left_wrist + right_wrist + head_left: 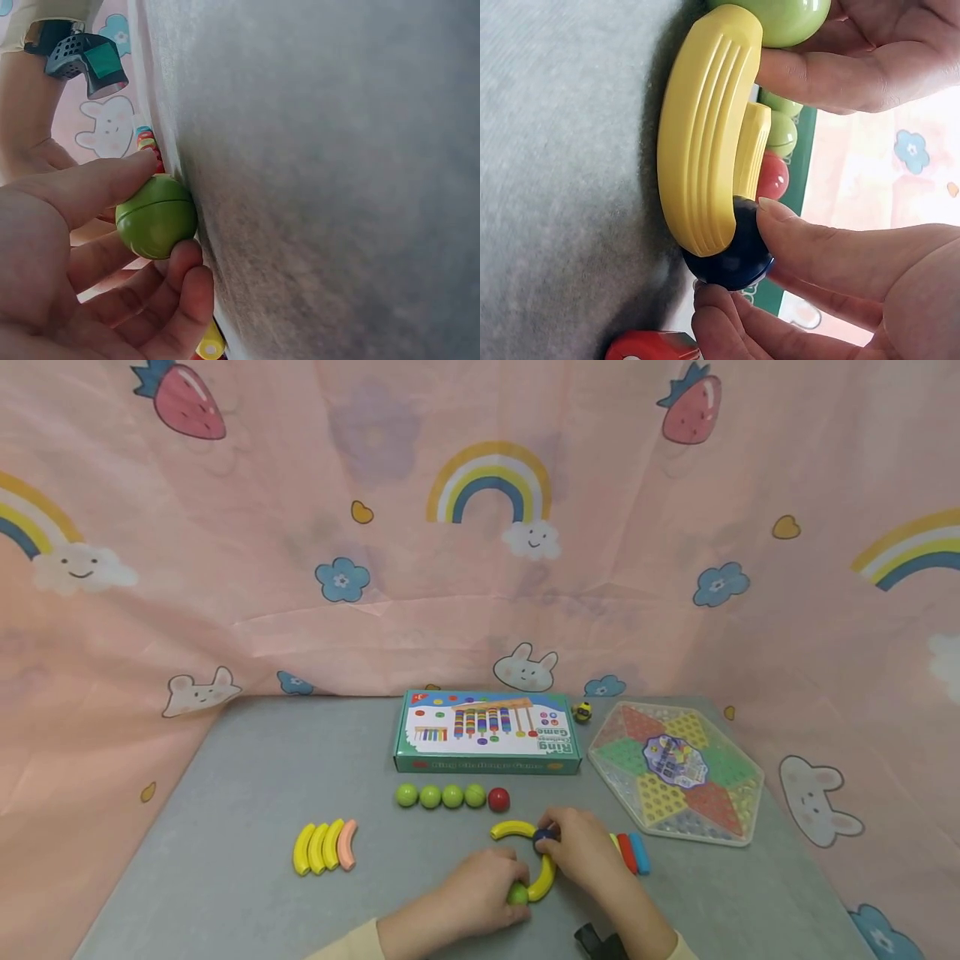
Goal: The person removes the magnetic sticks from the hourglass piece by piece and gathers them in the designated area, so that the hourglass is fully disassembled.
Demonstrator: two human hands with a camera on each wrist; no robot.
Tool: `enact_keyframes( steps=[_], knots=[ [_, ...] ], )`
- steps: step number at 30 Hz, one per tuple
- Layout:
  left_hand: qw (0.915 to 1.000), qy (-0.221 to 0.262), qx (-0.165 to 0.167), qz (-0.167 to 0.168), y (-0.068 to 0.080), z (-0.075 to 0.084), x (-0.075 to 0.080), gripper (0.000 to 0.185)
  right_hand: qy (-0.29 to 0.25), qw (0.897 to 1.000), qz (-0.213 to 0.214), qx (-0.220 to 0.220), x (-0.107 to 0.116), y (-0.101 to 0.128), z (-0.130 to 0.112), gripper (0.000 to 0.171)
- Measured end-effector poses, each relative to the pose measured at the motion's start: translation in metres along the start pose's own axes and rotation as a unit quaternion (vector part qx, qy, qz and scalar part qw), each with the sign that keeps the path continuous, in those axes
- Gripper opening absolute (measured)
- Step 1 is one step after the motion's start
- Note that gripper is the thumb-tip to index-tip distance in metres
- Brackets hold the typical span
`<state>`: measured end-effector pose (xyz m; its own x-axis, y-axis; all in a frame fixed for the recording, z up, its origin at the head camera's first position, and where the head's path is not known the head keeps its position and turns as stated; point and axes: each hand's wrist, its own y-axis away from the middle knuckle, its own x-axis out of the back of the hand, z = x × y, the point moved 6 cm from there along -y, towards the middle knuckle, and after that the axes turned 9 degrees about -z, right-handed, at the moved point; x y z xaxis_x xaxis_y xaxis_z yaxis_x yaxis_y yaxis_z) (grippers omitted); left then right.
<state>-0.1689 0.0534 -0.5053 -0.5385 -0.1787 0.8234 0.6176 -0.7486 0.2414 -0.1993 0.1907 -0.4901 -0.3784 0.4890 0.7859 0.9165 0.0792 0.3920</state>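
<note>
My left hand (pixel 487 887) grips a green ball (pixel 156 217) between thumb and fingers, low over the grey table. The ball sits against one end of a curved yellow stick (pixel 705 135) with ridges along its side. At that stick's other end, my right hand (pixel 579 852) pinches a dark blue ball (pixel 735 251) with thumb and fingertips. A second curved yellow stick (pixel 513 829) reaches left from the blue ball, so the pieces form an open arc. In the head view the fingers partly cover both balls.
Several green balls (pixel 430 796) and a red ball (pixel 498 799) line up before a green game box (pixel 487 765). Curved yellow pieces (pixel 316 846) and a pink one (pixel 346 844) lie left. Right are red (pixel 626 853) and blue pieces (pixel 640 853) and a hexagonal game board (pixel 628 756).
</note>
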Motion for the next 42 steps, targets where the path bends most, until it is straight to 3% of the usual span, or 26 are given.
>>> enact_keyframes(
  steps=[12,16,20,24,28,31,36,42],
  knots=[
    [0.9998,0.005,-0.014,-0.014,0.001,0.001,0.001,0.021,-0.002,1.0,-0.004,-0.004,0.0,-0.001,0.0,0.018],
    [0.9995,0.028,-0.011,-0.014,0.003,-0.001,0.006,0.022,-0.003,1.0,-0.004,-0.004,0.0,0.0,0.0,0.017],
    [0.9986,0.045,0.005,0.027,0.004,-0.004,0.024,0.029,-0.002,1.0,-0.002,0.001,0.0,0.0,-0.002,0.017],
    [0.9938,0.05,0.014,0.098,0.002,-0.004,0.05,0.039,-0.001,1.0,-0.003,0.004,0.0,0.001,-0.004,0.016],
    [0.9828,0.063,0.009,0.173,0.001,-0.002,0.077,0.035,-0.002,1.0,-0.002,0.005,-0.001,0.001,-0.004,0.016],
    [0.9742,0.079,0.002,0.211,-0.001,-0.002,0.091,0.033,-0.003,1.0,-0.002,0.01,-0.001,0.001,-0.005,0.016],
    [0.9697,0.11,0.01,0.218,-0.017,-0.013,0.095,0.034,-0.007,1.0,-0.008,0.005,-0.002,0.001,-0.004,0.016],
    [0.9795,0.083,0.032,0.18,-0.046,-0.033,0.081,0.032,-0.007,1.0,-0.018,-0.005,-0.001,0.001,-0.004,0.018]
  ],
)
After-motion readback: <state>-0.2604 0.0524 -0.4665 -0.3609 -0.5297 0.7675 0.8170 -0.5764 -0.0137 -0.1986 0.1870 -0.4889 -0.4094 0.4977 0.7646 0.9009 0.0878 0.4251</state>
